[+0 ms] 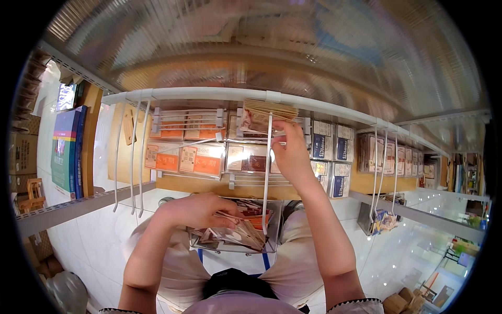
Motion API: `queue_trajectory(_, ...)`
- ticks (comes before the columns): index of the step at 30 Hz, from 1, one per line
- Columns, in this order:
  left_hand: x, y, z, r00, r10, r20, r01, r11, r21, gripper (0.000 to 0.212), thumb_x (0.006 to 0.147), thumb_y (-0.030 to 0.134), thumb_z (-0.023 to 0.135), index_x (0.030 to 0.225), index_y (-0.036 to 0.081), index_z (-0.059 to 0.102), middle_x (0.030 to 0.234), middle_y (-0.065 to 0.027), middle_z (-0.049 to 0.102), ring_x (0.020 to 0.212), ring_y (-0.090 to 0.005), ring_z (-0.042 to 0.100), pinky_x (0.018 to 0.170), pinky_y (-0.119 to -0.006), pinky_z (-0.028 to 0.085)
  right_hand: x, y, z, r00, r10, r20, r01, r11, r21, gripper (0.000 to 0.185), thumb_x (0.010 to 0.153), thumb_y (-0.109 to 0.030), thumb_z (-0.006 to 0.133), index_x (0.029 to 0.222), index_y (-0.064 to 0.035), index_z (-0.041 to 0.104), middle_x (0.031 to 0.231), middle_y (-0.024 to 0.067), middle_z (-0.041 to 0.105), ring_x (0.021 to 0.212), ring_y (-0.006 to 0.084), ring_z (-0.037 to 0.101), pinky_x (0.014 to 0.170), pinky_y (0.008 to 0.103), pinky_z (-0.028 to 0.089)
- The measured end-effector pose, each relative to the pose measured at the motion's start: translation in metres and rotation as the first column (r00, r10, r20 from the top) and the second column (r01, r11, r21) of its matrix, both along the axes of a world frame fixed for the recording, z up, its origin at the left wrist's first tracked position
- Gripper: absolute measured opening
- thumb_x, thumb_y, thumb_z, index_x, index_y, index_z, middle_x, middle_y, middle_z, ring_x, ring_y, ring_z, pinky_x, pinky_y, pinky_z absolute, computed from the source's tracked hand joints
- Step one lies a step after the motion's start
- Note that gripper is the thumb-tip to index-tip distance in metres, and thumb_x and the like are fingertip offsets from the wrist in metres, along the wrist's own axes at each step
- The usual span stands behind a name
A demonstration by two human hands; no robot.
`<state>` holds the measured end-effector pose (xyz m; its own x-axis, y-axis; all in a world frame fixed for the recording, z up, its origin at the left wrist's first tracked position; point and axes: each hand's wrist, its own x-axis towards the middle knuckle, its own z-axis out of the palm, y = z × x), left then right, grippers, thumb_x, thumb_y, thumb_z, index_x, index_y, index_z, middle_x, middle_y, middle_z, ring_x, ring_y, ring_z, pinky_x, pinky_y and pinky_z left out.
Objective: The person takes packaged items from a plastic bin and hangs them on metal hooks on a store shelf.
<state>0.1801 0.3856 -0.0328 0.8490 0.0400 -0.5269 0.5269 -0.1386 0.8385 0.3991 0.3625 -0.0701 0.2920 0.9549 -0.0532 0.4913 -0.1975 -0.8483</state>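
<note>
A mesh basket full of flat packets stands between my knees. My left hand reaches into it, with thumb and fingers around a few fanned, light-coloured flat packets. My right hand is raised beside a long white metal display hook. Its fingertips are at the lower edge of a stack of packets hanging at the hook's inner end. Thumb and forefinger are apart, with nothing visible between them. The hook points towards me and ends above the basket.
Below the white rail, boxed card sets with orange fronts and blue-fronted boxes line a wooden shelf. More hooks project at left and right. A ribbed translucent shelf hangs overhead. Books stand at left.
</note>
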Motion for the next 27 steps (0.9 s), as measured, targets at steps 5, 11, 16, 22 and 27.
queue_trajectory(5, -0.002, 0.007, 0.002, 1.000, -0.021, 0.000, 0.021, 1.000, 0.015, 0.026, 0.081, 0.025, 0.056, 0.094, 0.002, 0.055, 0.078, -0.0130, 0.058, 0.071, -0.0276, 0.054, 0.065, -0.032, 0.042, -0.004, 0.006, -0.005, 0.998, -0.038, -0.048, 0.040, 0.999, 0.029, 0.041, 0.072, 0.004, 0.049, 0.112, -0.0067, 0.045, 0.122, 0.0213, 0.033, 0.084, 0.0278, 0.053, 0.076, 0.0329, 0.045)
queue_trajectory(11, 0.001, 0.016, 0.016, 0.999, 0.016, -0.042, -0.019, 0.996, -0.083, 0.026, 0.084, 0.023, 0.055, 0.098, 0.001, 0.054, 0.076, -0.0132, 0.056, 0.065, -0.0204, 0.050, 0.062, -0.028, 0.041, -0.001, 0.004, 0.002, 0.999, -0.013, -0.036, 0.010, 0.996, -0.084, 0.042, 0.074, 0.002, 0.049, 0.115, -0.0057, 0.046, 0.122, 0.0230, 0.035, 0.086, 0.0256, 0.055, 0.076, 0.0333, 0.045)
queue_trajectory(16, -0.003, 0.017, 0.017, 0.941, 0.326, 0.097, -0.299, 0.929, -0.217, 0.024, 0.085, 0.019, 0.053, 0.099, 0.000, 0.052, 0.078, -0.0030, 0.057, 0.070, -0.0067, 0.048, 0.062, -0.024, 0.041, 0.003, 0.002, 0.008, 0.985, -0.004, -0.175, -0.003, 0.999, -0.041, 0.021, 0.082, -0.009, 0.046, 0.099, 0.0005, 0.055, 0.084, 0.0160, 0.057, 0.066, 0.0181, 0.058, 0.064, 0.0285, 0.047)
queue_trajectory(22, -0.008, 0.001, 0.012, 0.614, 0.770, 0.175, -0.679, 0.628, -0.379, 0.021, 0.086, 0.015, 0.052, 0.100, 0.001, 0.053, 0.082, 0.0008, 0.058, 0.072, -0.0031, 0.050, 0.064, -0.020, 0.042, -0.005, -0.015, 0.035, 0.880, -0.175, -0.441, 0.218, 0.975, 0.049, 0.027, 0.090, -0.020, 0.040, 0.088, 0.0020, 0.056, 0.074, 0.0070, 0.060, 0.058, 0.0096, 0.055, 0.053, 0.0226, 0.042)
queue_trajectory(27, -0.004, -0.014, 0.011, 0.283, 0.941, 0.184, -0.851, 0.335, -0.406, 0.019, 0.084, 0.012, 0.054, 0.099, 0.000, 0.053, 0.085, -0.0013, 0.059, 0.073, -0.0042, 0.053, 0.065, -0.019, 0.044, -0.022, -0.051, 0.058, 0.743, -0.042, -0.668, 0.116, 0.991, 0.067, 0.032, 0.091, -0.027, 0.038, 0.094, 0.0006, 0.055, 0.081, 0.0074, 0.059, 0.065, 0.0102, 0.055, 0.059, 0.0214, 0.043)
